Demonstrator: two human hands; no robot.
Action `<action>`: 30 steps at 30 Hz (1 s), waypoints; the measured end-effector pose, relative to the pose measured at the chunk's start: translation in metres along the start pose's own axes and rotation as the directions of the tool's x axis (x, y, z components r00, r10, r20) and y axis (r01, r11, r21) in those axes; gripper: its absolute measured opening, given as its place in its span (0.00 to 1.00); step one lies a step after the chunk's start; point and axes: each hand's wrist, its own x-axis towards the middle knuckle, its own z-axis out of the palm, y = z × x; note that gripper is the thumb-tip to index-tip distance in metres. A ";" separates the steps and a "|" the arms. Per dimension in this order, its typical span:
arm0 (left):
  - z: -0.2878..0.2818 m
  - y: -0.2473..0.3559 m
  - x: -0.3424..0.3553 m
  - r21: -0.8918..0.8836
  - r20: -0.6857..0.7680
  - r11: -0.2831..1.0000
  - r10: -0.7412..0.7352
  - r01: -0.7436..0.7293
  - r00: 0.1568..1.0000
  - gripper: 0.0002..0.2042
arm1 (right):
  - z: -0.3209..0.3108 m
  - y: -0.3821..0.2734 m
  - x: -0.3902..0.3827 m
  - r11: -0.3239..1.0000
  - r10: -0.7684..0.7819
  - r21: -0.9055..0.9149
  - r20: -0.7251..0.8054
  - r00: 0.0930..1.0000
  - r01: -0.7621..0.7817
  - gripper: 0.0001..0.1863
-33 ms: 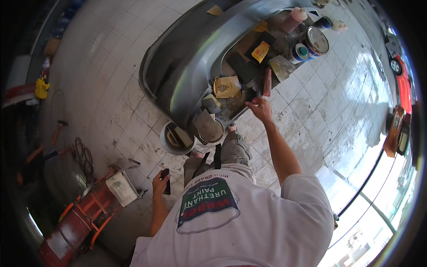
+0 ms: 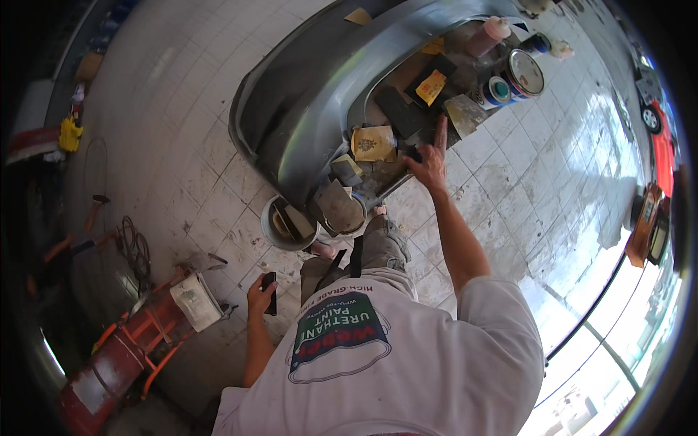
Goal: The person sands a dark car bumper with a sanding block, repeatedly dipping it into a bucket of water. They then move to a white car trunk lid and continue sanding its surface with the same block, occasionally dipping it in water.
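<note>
Left hand (image 2: 260,296): clasped around one slim black block (image 2: 270,293), held beside the left thigh.
Right hand (image 2: 430,168): over the near edge of the worktop (image 2: 469,69), thumb spread from the fingers; one reddish-brown stick-like shape (image 2: 441,129) runs on from it, but whether it is gripped I cannot tell.
Cans: three, namely a large pale-lidded paint can (image 2: 525,71), a teal-capped can (image 2: 498,89) and a dark can (image 2: 538,43).
Bottle: one pink bottle (image 2: 488,36).
Dark sheets: two dark sheets (image 2: 398,109), near a tan printed paper (image 2: 373,144).
Buckets: two buckets (image 2: 275,241), side by side at the bumper's end; the left one contains flat boards.
Since the earlier frame: right hand farther onto the worktop, meeting the reddish-brown shape that stood apart from it; left-hand grip unchanged.
Bumper: one grey car bumper (image 2: 305,109), curving alongside the worktop.
Floor: pale stained tiles (image 2: 502,167).
Room: red car (image 2: 660,149) far right; red metal frame (image 2: 138,341) lower left.
</note>
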 end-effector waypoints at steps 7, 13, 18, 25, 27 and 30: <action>0.032 0.063 -0.053 -0.054 -0.214 0.998 -0.042 0.031 0.976 0.39 | 0.051 -0.022 0.145 0.932 0.287 -0.256 0.086 0.954 -0.257 0.58; 0.074 0.016 -0.122 -0.132 -0.243 0.964 -0.256 0.229 0.936 0.39 | 0.071 -0.032 0.168 0.865 0.344 -0.413 0.076 0.936 -0.285 0.62; 0.113 -0.022 -0.194 -0.153 -0.174 0.860 -0.509 0.488 0.843 0.39 | 0.074 -0.028 0.178 0.863 0.335 -0.433 0.108 0.936 -0.259 0.61; 0.163 -0.027 -0.245 -0.323 -0.089 0.800 -0.558 0.506 0.825 0.38 | 0.079 -0.017 0.185 0.882 0.335 -0.395 0.139 0.932 -0.259 0.61; 0.172 -0.025 -0.247 -0.351 -0.074 0.768 -0.593 0.536 0.802 0.36 | 0.081 -0.013 0.186 0.884 0.332 -0.384 0.109 0.937 -0.268 0.61; 0.179 -0.024 -0.246 -0.385 -0.132 0.785 -0.568 0.486 0.813 0.33 | 0.085 -0.009 0.185 0.871 0.382 -0.374 0.107 0.918 -0.319 0.62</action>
